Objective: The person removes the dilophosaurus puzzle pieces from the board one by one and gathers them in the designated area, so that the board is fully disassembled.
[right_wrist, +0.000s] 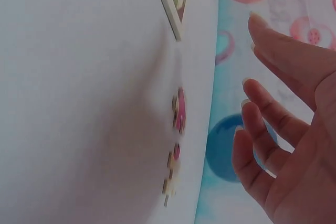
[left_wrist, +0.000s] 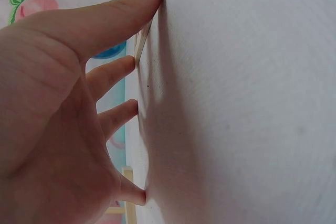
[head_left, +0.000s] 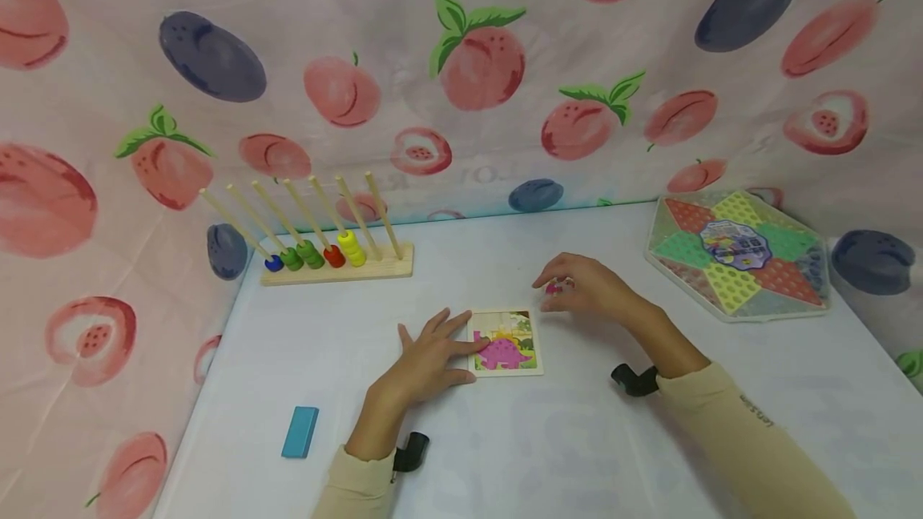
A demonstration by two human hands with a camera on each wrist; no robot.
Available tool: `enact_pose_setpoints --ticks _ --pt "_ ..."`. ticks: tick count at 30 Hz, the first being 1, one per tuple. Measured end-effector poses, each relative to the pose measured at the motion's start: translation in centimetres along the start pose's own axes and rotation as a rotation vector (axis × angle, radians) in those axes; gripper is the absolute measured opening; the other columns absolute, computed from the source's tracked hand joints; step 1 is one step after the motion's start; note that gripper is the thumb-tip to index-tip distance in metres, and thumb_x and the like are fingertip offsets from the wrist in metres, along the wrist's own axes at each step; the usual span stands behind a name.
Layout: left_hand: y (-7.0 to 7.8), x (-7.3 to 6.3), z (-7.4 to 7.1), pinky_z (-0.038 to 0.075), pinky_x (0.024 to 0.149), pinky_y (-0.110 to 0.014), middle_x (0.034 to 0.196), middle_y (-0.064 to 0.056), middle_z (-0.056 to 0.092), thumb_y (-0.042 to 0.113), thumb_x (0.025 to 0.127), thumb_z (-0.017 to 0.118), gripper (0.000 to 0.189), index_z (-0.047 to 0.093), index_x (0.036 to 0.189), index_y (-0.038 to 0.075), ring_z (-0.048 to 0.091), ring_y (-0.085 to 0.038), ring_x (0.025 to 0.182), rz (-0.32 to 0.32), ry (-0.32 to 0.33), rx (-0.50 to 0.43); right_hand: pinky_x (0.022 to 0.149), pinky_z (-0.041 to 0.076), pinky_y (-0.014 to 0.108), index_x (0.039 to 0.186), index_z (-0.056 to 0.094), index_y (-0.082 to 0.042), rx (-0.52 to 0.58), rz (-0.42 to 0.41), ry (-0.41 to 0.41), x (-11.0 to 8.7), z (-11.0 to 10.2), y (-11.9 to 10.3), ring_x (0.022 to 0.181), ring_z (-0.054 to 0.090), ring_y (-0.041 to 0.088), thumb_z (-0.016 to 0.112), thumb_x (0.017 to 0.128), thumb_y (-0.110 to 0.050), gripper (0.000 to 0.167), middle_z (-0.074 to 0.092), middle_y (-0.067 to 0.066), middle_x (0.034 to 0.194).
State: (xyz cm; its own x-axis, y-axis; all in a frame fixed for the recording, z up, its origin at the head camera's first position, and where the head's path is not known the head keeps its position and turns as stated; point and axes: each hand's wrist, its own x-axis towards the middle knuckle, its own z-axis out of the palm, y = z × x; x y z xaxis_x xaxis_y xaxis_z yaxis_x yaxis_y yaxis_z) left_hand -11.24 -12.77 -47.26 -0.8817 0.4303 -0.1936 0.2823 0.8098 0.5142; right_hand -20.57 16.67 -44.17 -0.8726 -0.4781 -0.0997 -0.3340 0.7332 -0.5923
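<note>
A small square jigsaw puzzle (head_left: 505,355) with a pink dinosaur picture lies in a pale wooden frame at mid-table. My left hand (head_left: 425,363) rests at its left side with fingers spread, one finger reaching onto the picture. In the left wrist view the thumb (left_wrist: 121,17) presses near the frame's edge, other fingertips on the table. To the right of the puzzle, my right hand (head_left: 587,287) hovers with loosely bent fingers and holds nothing. Below it loose puzzle pieces (head_left: 554,288) lie on the table; the right wrist view shows a pink-topped piece (right_wrist: 180,111) and a paler piece (right_wrist: 172,169).
A wooden peg counting rack (head_left: 339,271) with coloured rings stands at the back left. A hexagonal game box (head_left: 739,255) lies at the back right. A blue block (head_left: 300,432) is at the front left. Fruit-patterned cloth (head_left: 483,142) hangs behind the white table.
</note>
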Motion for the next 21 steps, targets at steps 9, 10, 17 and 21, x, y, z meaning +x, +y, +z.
enact_pose_setpoints --ticks 9,10,17,21 --pt "-0.2 0.0 0.1 -0.003 0.106 -0.091 0.167 -0.001 0.036 0.034 0.087 0.08 0.053 0.065 0.137 0.034 0.017 -0.037 0.16 0.0 0.001 -0.003 0.103 0.052 0.051 0.111 0.079 -0.019 -0.055 -0.128 -0.062 0.1 2.1 -1.6 0.119 0.06 0.028 0.087 0.081 -0.027 0.032 0.068 0.004 0.122" --pt "-0.2 0.0 0.2 -0.003 0.106 -0.091 0.167 -0.001 0.036 0.034 0.087 0.08 0.052 0.065 0.137 0.034 0.017 -0.037 0.16 0.001 0.002 -0.003 0.104 0.052 0.051 0.111 0.079 -0.019 -0.059 -0.142 -0.067 0.1 2.3 -1.7 0.119 0.059 0.028 0.087 0.081 -0.027 0.033 0.068 0.004 0.122" --pt "-0.3 0.0 0.2 -0.001 0.105 -0.091 0.167 -0.001 0.037 0.035 0.087 0.079 0.052 0.064 0.138 0.034 0.018 -0.037 0.159 0.013 0.004 0.01 0.106 0.05 0.052 0.111 0.079 -0.021 -0.059 -0.154 -0.094 0.1 3.4 -2.0 0.124 0.057 0.027 0.088 0.079 -0.031 0.035 0.067 0.002 0.126" --pt "-0.4 0.1 0.3 0.0 0.105 -0.092 0.167 -0.001 0.037 0.036 0.087 0.079 0.052 0.064 0.137 0.035 0.019 -0.037 0.159 0.019 0.007 0.026 0.108 0.049 0.054 0.112 0.078 -0.023 -0.068 -0.14 -0.12 0.2 3.9 -2.0 0.128 0.056 0.028 0.088 0.079 -0.034 0.036 0.066 0.003 0.13"
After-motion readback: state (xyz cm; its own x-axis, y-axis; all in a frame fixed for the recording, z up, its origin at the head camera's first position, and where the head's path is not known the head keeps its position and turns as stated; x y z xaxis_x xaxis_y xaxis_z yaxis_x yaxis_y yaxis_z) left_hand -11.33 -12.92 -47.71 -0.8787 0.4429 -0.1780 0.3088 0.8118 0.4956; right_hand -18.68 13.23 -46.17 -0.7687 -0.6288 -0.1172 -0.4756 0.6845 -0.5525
